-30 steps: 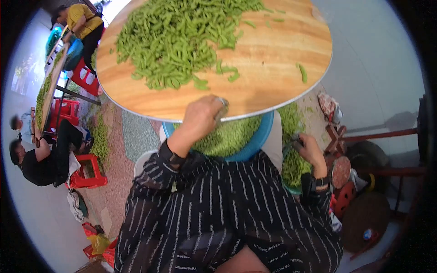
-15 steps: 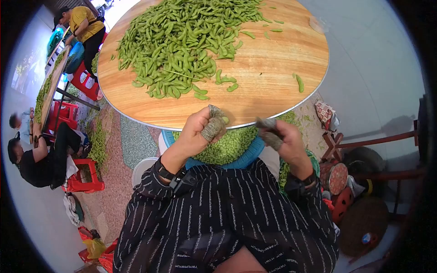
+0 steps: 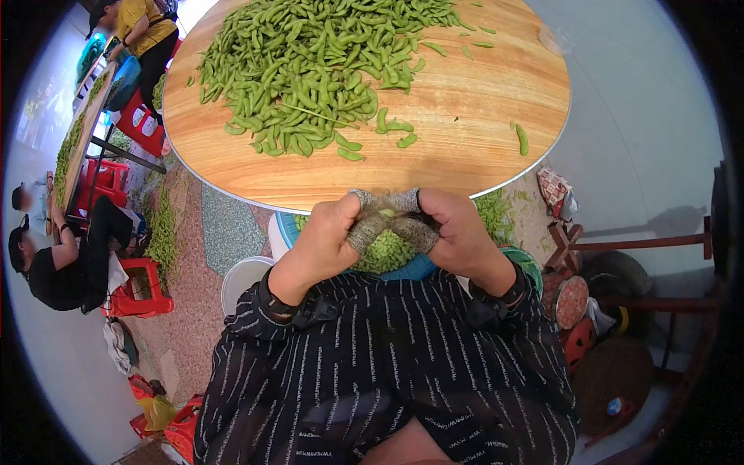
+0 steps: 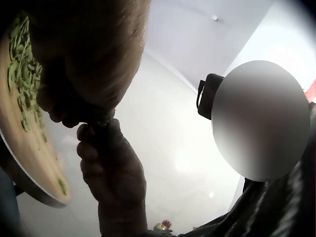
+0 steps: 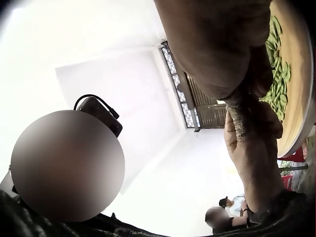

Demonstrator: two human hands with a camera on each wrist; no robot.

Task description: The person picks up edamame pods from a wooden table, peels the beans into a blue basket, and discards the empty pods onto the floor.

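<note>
In the head view my left hand (image 3: 319, 236) and right hand (image 3: 466, 232) meet just in front of the table's near edge. Grey knitted covers wrap the thumbs and forefingers of both. Between these covered fingertips they pinch a green soybean pod (image 3: 387, 211), mostly hidden by the fingers. Directly below is a blue basin (image 3: 287, 228) holding many shelled green beans (image 3: 385, 254). A large heap of soybean pods (image 3: 302, 70) lies on the round wooden table (image 3: 480, 101). In both wrist views the hands touch at the fingertips, dark against the light.
One stray pod (image 3: 522, 139) lies near the table's right edge. A white bucket (image 3: 246, 273) stands left of the basin. Dark red wooden bars (image 3: 643, 239) are at the right. Two people sit or stand by another table (image 3: 87, 128) at far left, near red stools (image 3: 139, 288).
My right hand has come up from the low right, past the basin, to meet the left hand at the pod. The left hand has stayed near the table's edge.
</note>
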